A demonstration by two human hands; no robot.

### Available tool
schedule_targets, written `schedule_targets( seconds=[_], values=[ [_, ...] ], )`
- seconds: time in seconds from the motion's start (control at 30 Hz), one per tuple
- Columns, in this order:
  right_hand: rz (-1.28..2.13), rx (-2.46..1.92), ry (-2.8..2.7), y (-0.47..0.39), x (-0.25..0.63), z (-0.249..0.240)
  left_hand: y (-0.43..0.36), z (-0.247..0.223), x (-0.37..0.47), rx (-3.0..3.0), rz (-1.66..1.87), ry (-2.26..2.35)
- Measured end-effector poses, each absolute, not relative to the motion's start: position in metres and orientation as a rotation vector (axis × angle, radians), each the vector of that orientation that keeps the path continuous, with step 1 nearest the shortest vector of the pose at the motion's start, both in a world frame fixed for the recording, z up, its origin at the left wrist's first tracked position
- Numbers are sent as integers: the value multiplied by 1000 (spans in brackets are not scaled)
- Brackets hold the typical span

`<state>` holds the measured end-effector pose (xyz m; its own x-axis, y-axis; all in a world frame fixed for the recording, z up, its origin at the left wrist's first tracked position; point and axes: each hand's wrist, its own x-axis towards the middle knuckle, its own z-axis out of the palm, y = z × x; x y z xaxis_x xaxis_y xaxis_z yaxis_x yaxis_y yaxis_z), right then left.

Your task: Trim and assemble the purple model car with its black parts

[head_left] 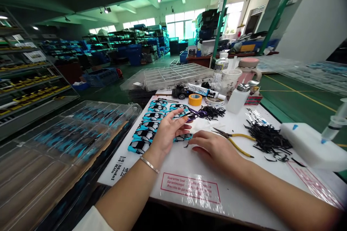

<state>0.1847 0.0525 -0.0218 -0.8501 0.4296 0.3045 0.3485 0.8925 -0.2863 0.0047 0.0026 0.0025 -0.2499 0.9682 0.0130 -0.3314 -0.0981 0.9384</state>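
Note:
My left hand (168,130) hovers over light-blue and black molded parts (146,127) lined up in rows on the white board. Its fingers are apart, and the fingertips are beside a purple-handled tool (193,114) whose kind is hard to make out. Low over the board, my right hand (214,148) has its fingers loosely bent and the thumb apart, with nothing visible in them. A blue-black part (183,138) is close to these fingertips. Yellow-handled pliers (240,140) rest beyond the right hand, jaws toward the fingers.
Black strips (268,139) lie heaped at right beside a white foam block (311,144). Behind are orange tape (195,99), a glue tube (206,91), a white bottle (238,98) and a pink mug (248,68). Clear trays (81,126) of parts stand at left.

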Motion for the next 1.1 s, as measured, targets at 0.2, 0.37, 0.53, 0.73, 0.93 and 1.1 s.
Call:
schedule_targets(
  seconds=[0.2, 0.37, 0.53, 0.73, 0.93, 1.1],
  values=[
    [191, -668, -2815, 50, 167, -14, -1, 5, 1, 882, 1595, 1040],
    [127, -672, -2810, 49, 160, -17, -1, 6, -1, 886, 1630, 1042],
    [247, -590, -2764, 54, 170, -20, 2, 7, -1, 837, 1616, 1069],
    [486, -633, -2523, 64, 187, -3, -1, 9, -2, 796, 1601, 1083],
    [424, -571, -2269, 75, 201, 8, -1, 8, -1, 763, 1599, 1092],
    [417, -583, -2152, 74, 203, 12, 0, 8, 2, 754, 1596, 1103]
  ],
)
